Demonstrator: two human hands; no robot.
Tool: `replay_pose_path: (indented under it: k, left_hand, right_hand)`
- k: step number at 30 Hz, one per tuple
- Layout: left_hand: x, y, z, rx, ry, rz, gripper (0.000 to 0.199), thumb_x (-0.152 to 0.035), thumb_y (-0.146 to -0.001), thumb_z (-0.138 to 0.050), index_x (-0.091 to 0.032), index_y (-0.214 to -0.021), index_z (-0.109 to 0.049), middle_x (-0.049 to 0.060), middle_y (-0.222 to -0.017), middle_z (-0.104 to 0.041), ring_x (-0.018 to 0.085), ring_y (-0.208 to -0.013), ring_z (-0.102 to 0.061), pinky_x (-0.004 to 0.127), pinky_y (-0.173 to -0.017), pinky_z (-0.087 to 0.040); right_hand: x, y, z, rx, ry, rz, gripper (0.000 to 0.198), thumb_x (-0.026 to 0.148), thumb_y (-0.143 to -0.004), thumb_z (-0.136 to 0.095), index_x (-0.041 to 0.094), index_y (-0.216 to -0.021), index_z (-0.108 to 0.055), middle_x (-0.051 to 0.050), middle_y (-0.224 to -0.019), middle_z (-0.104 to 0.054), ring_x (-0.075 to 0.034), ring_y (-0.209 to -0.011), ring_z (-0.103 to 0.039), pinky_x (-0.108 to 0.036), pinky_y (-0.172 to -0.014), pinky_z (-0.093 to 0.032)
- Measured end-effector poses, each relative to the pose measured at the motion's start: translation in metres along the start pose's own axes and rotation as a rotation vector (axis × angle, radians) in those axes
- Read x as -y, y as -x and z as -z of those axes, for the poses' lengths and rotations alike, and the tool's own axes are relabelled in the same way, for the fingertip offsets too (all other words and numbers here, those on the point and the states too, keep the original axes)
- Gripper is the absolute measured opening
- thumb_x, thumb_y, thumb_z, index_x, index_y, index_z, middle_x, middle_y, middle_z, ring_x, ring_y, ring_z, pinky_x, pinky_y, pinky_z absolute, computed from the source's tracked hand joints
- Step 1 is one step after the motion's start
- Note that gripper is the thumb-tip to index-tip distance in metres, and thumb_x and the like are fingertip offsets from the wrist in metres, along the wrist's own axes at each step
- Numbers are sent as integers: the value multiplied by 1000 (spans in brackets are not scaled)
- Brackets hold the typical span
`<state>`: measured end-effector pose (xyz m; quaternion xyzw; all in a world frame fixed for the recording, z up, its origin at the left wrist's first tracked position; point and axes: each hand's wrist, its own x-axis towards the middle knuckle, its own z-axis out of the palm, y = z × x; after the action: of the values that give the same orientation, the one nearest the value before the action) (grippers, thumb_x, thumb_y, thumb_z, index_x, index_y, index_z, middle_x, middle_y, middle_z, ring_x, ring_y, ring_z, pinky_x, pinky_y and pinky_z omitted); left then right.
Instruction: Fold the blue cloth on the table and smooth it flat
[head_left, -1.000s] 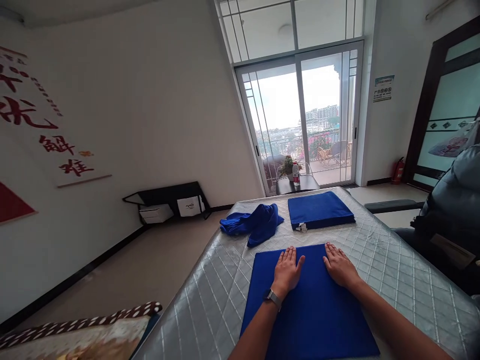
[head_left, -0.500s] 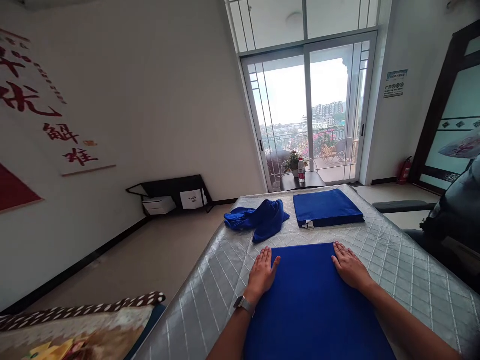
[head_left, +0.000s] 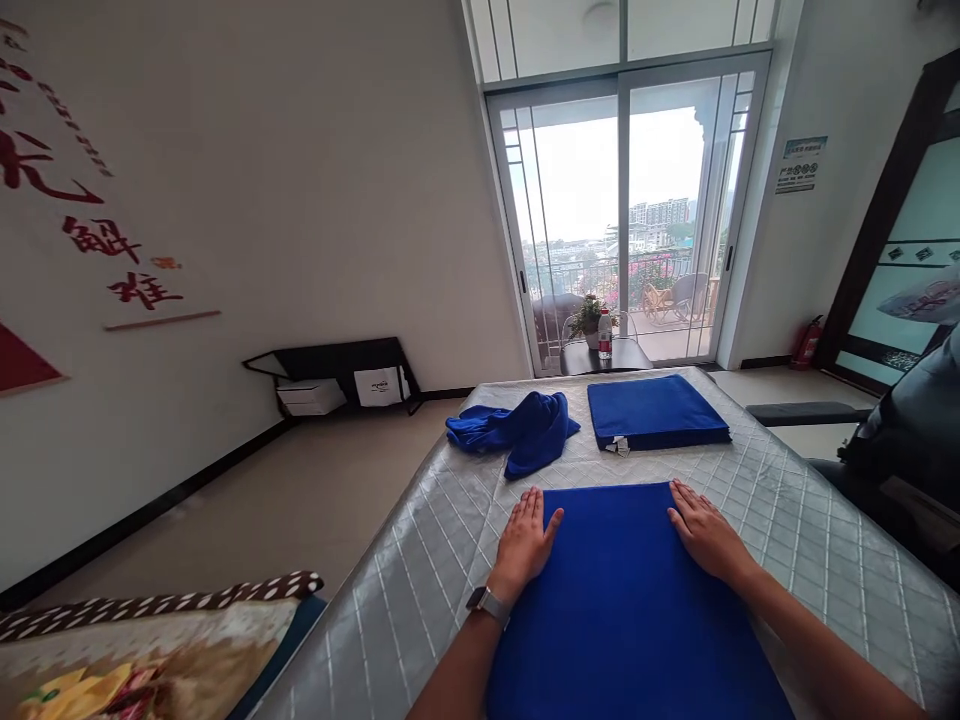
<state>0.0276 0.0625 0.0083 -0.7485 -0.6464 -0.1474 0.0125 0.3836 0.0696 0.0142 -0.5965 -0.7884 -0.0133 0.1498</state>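
A flat blue cloth lies spread in front of me, its near end cut off by the bottom of the view. My left hand rests on its far left corner, fingers stretched out flat and thumb apart. At the far right corner, my right hand lies along the edge, also flat with fingers extended. Beyond them sits a neat stack of folded blue cloth with a white tag. To its left is a crumpled blue cloth.
Everything blue lies on a silver-grey quilted mattress. Past its far end stands a small dark table with a plant and a bottle. A patterned bedspread is at lower left, a dark chair at right.
The view has tilted and shifted slightly. Both hands stay flat at the far corners of the blue cloth, with hardly any movement.
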Motion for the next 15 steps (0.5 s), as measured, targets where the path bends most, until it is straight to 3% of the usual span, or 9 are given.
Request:
replay_pose_path:
  k: [6, 15]
  left_hand:
    - [0, -1, 0, 11, 10, 13, 80, -65, -101, -14, -9, -154, -34, 19, -160, -33, 27, -150, -27, 47, -121, -28]
    - [-3, 0, 5, 41, -39, 30, 86, -66, -100, -9, -3, -153, -34, 20, -160, -32, 27, -150, -27, 42, -122, -25]
  right_hand:
    - [0, 7, -1, 15, -26, -8, 65, 45, -103, -17, 9, -157, -28, -12, -162, -29, -22, -150, -22, -45, -122, -23]
    - [5, 6, -3, 141, -3, -73, 71, 48, -101, -16, 5, -158, -23, -12, -165, -20, -21, -152, -16, -43, -124, -15]
